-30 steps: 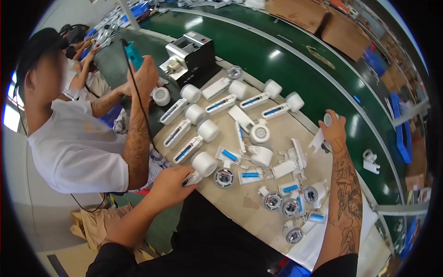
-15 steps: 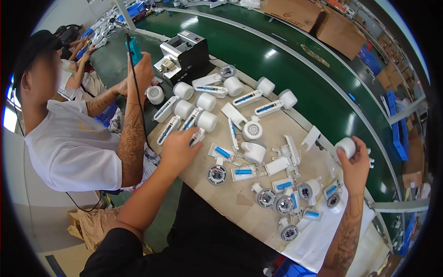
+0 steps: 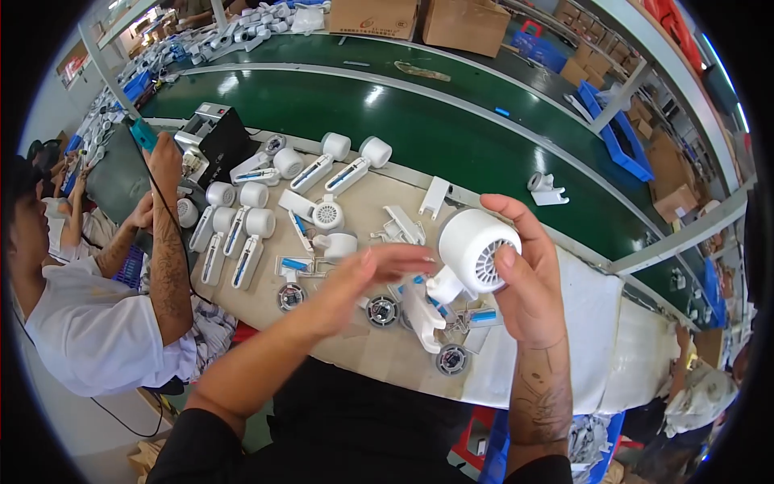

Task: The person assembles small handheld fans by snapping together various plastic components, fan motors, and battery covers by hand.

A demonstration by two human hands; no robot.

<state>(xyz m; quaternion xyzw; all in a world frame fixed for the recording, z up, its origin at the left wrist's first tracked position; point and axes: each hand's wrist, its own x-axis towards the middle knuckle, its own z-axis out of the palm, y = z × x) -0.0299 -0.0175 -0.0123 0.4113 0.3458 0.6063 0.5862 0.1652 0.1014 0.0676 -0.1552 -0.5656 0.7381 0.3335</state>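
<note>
My right hand [image 3: 528, 278] is raised above the workbench and grips a white hair-dryer body [image 3: 476, 250], its round vented end facing me and its handle pointing down to the left. My left hand [image 3: 367, 278] hovers just left of it, fingers stretched out flat toward the handle, holding nothing. Below them on the beige workbench [image 3: 371, 355] lie several round fan motors [image 3: 382, 311] and white shell parts [image 3: 421, 316].
Rows of white dryer bodies [image 3: 242, 234] lie at the bench's left. A co-worker in a white shirt [image 3: 89, 339] sits at left, holding a teal tool [image 3: 143, 135] beside a black machine [image 3: 214, 139]. A green conveyor belt [image 3: 451, 129] runs behind; cardboard boxes [image 3: 459, 24] stand beyond.
My right hand has brought a dryer body from the far right up in front of me. My left hand left the bench parts and moved right toward it.
</note>
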